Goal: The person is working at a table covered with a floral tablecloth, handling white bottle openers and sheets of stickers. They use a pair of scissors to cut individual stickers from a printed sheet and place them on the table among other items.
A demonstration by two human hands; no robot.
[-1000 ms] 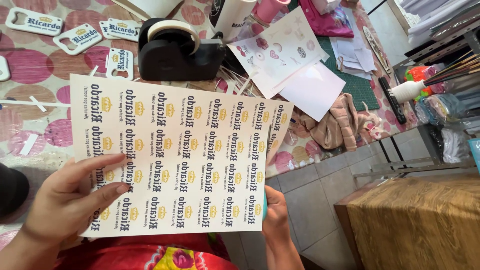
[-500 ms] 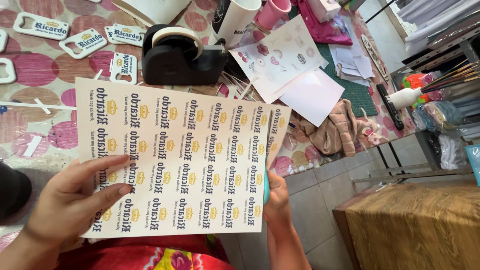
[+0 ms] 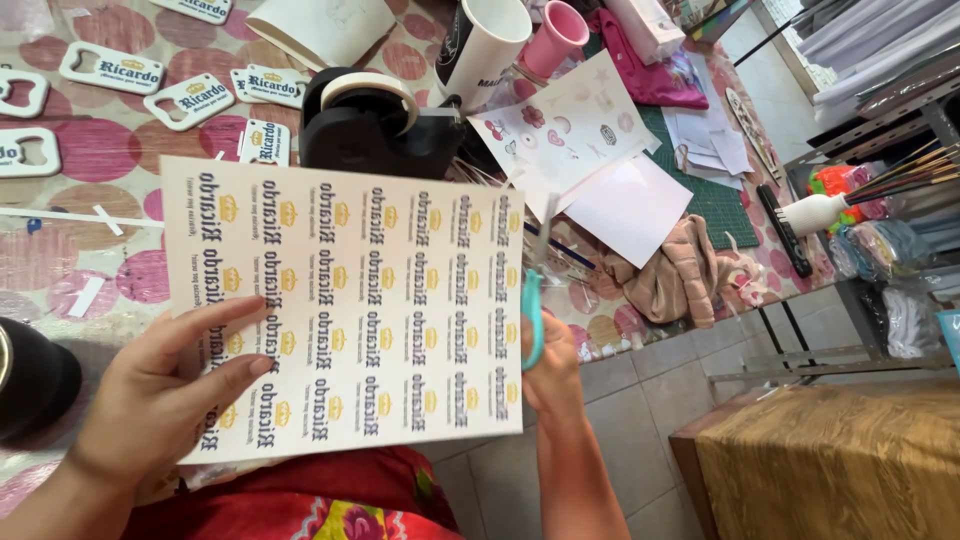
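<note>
Head view looks down on a printed sheet (image 3: 355,310) of small repeated labels, held flat above the lap and the near edge of a table (image 3: 110,215) covered in a cloth with pink circles. Left hand (image 3: 160,395) lies on the sheet's near-left corner, fingers spread over the print and thumb hidden beneath, so it pinches the paper there. Right hand (image 3: 555,375) is at the sheet's right edge, closed on teal-handled scissors (image 3: 535,300) whose blades rise along that edge. Below the sheet shows red flowered clothing (image 3: 300,500). Left of the sheet stands a dark round container (image 3: 35,375). Just beyond the sheet's far edge sits a black tape dispenser (image 3: 375,125), with white bottle-opener tags (image 3: 110,70) to the left of it. Beyond the sheet's right corner lie loose papers (image 3: 600,170) and a beige cloth (image 3: 680,265); farther back stand a white cup (image 3: 485,45) and a pink cup (image 3: 555,35). Right of the sheet, past the table, are grey floor tiles (image 3: 640,400) and a wooden surface (image 3: 840,460).
</note>
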